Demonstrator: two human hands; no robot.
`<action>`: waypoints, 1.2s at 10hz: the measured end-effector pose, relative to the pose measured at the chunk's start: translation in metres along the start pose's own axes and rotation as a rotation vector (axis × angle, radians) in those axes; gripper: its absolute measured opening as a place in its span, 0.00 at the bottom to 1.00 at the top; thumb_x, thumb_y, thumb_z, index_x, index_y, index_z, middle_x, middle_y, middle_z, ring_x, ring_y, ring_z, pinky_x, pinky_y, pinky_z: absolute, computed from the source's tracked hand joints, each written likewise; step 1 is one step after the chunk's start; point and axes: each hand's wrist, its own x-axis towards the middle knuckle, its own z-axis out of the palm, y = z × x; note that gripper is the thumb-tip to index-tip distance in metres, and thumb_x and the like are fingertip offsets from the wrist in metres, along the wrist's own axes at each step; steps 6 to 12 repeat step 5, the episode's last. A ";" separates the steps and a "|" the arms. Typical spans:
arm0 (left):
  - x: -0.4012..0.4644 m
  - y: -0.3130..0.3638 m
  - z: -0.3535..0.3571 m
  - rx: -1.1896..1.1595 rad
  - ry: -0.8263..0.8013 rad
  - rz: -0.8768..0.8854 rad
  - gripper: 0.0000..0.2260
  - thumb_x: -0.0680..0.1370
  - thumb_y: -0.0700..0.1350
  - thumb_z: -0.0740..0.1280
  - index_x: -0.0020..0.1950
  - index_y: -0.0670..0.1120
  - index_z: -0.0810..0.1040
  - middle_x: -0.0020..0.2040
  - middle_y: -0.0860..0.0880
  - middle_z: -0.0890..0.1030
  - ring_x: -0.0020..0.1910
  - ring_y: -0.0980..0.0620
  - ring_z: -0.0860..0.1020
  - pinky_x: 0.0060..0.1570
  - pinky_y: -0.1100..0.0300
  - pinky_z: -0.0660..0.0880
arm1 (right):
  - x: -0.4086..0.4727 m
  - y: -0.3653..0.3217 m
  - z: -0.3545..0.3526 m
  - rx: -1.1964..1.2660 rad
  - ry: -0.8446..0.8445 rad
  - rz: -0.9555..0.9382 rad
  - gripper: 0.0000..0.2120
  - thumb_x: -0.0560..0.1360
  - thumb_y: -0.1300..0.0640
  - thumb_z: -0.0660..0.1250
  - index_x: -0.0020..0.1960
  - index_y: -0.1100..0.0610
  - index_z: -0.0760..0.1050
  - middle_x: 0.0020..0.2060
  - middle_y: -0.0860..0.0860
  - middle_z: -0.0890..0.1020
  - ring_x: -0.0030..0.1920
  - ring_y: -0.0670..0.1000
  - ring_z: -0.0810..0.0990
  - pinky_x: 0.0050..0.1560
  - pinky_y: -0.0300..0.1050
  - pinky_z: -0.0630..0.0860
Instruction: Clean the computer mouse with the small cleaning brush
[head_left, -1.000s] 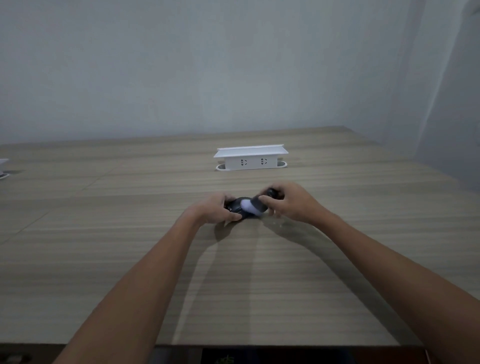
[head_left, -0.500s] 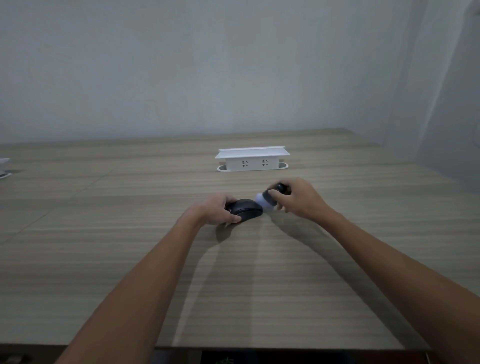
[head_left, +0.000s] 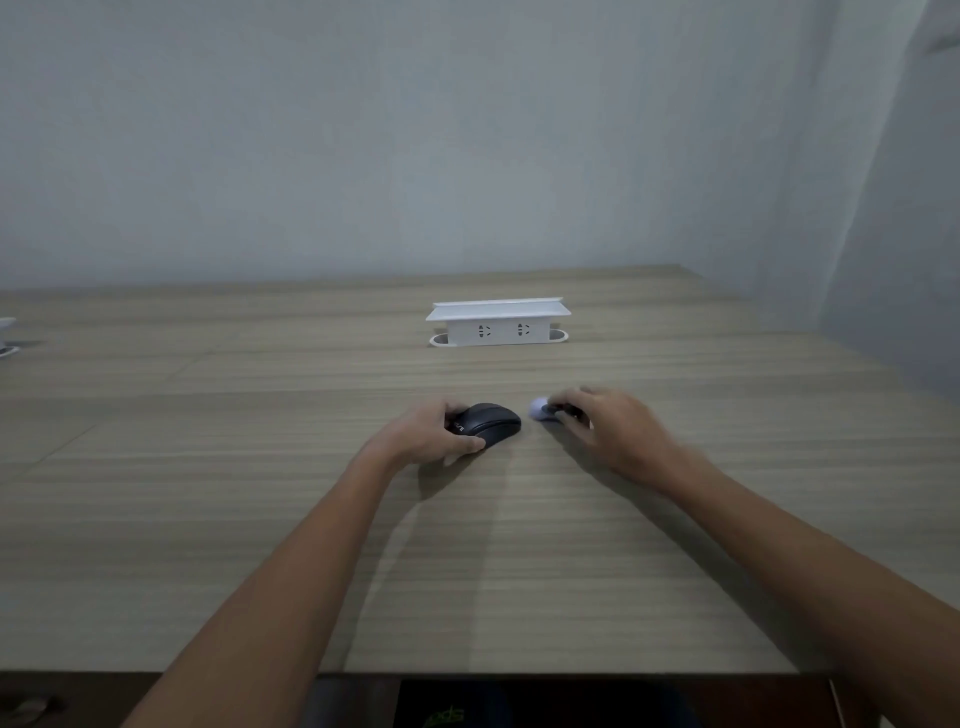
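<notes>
From the head view, we judge the brushing paused: to resume well, we should bring the small cleaning brush (head_left: 545, 409) back onto the black computer mouse (head_left: 488, 423), sweeping lightly along its seams. Our left hand (head_left: 434, 434) clasps the mouse on the wooden desk (head_left: 260, 519). Our blurred right hand (head_left: 610, 431) pinches the brush just beside it, apart.

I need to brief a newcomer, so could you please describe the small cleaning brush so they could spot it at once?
Start at the white socket box on the wooden table. Nearer the camera lies the black computer mouse, held by the left hand. Just right of it, apart from it, is the small cleaning brush in the right hand: its pale tuft is blurred.
</notes>
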 end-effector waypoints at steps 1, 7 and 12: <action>-0.009 0.002 0.008 -0.059 0.040 -0.012 0.14 0.74 0.49 0.73 0.58 0.52 0.81 0.52 0.44 0.86 0.51 0.46 0.83 0.57 0.51 0.77 | -0.013 -0.001 0.004 -0.045 -0.001 -0.009 0.14 0.81 0.51 0.65 0.64 0.47 0.80 0.45 0.51 0.81 0.45 0.57 0.82 0.38 0.44 0.67; -0.023 -0.015 0.014 -0.168 0.237 -0.011 0.30 0.76 0.59 0.69 0.74 0.46 0.71 0.69 0.49 0.70 0.68 0.53 0.71 0.65 0.61 0.66 | -0.026 0.001 -0.014 0.222 -0.103 0.166 0.18 0.81 0.43 0.64 0.69 0.44 0.77 0.47 0.49 0.74 0.43 0.45 0.74 0.49 0.44 0.72; -0.023 -0.015 0.014 -0.168 0.237 -0.011 0.30 0.76 0.59 0.69 0.74 0.46 0.71 0.69 0.49 0.70 0.68 0.53 0.71 0.65 0.61 0.66 | -0.026 0.001 -0.014 0.222 -0.103 0.166 0.18 0.81 0.43 0.64 0.69 0.44 0.77 0.47 0.49 0.74 0.43 0.45 0.74 0.49 0.44 0.72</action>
